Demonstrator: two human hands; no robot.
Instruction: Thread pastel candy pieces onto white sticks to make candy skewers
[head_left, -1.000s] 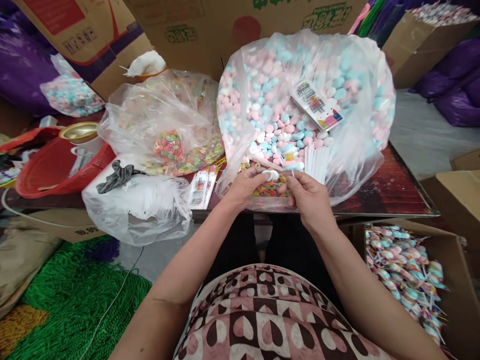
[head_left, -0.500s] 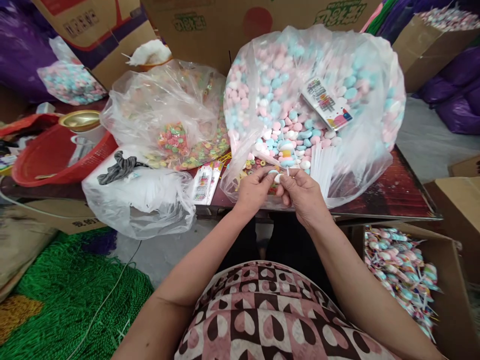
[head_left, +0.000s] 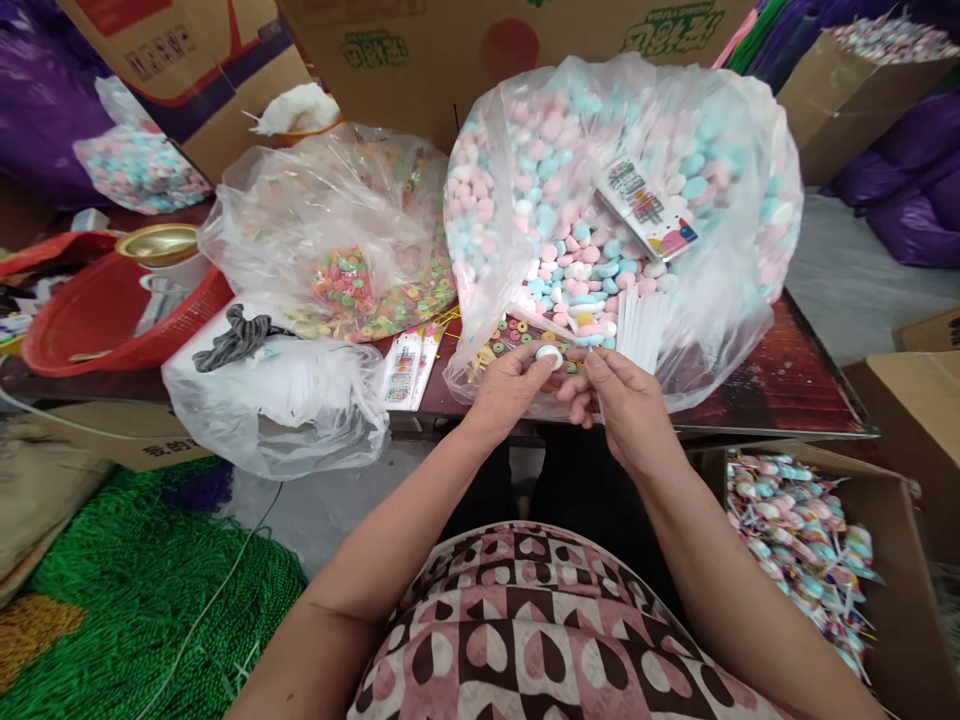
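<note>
My left hand point(head_left: 510, 390) pinches small round marshmallows point(head_left: 549, 355), one white and one pale blue, between thumb and fingers. A short gap to the right, my right hand point(head_left: 619, 400) has its thumb and forefinger closed on what looks like a thin white stick, mostly hidden by the fingers. Just beyond the hands, a stack of marshmallows and a yellow candy ring point(head_left: 589, 320) lies at the mouth of a big clear bag of pink, blue and white marshmallows point(head_left: 577, 265). White sticks point(head_left: 641, 330) lie beside it. Colourful candy rings point(head_left: 514, 330) are scattered left of the stack.
Left of the hands are a bag of candy rings point(head_left: 420, 295), printed packets point(head_left: 409, 370), a plastic bag of white items point(head_left: 300, 390) and a red basket point(head_left: 97, 320). A printed card pack point(head_left: 646, 210) rests on the marshmallow bag. Lower right, a carton point(head_left: 900, 570) holds wrapped candy sticks.
My hands have moved apart; the right one has shifted slightly right and down. The white marshmallow that was between both hands now stays in my left fingers, turned more face-up.
</note>
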